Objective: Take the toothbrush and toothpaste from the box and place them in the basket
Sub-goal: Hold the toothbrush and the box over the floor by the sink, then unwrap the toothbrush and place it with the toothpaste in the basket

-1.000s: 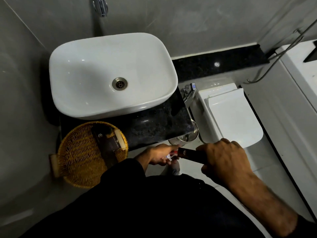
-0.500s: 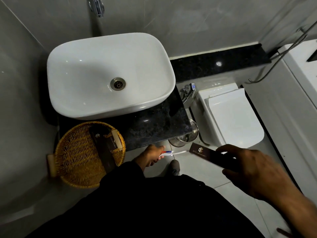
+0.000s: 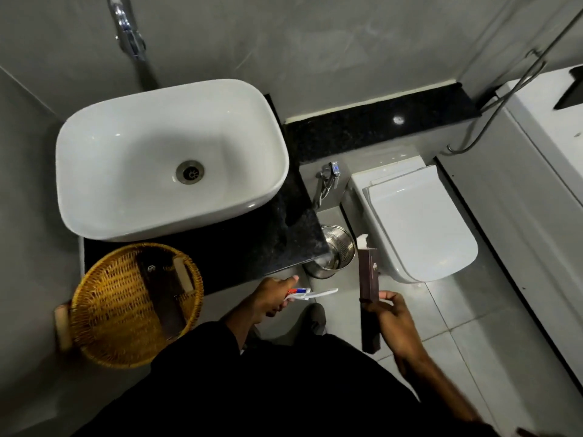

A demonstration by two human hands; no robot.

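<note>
My left hand (image 3: 268,299) grips a white toothbrush (image 3: 325,292) together with a small toothpaste tube (image 3: 296,292) with red and blue print, just below the counter's front edge. My right hand (image 3: 389,313) pinches the lower end of a slim dark brown box (image 3: 368,274), held upright with its torn white flap open at the top. The round wicker basket (image 3: 104,310) sits at the left on the counter's front corner, holding a dark box and a pale bar.
A white basin (image 3: 170,159) rests on the black stone counter (image 3: 277,234). A steel bin (image 3: 336,255) stands on the floor beside the white toilet (image 3: 419,228). A chrome tap (image 3: 127,29) hangs on the wall above.
The toothbrush and toothpaste came out of the box into my left hand. My right hand drew the box away to the right and turned it upright.
</note>
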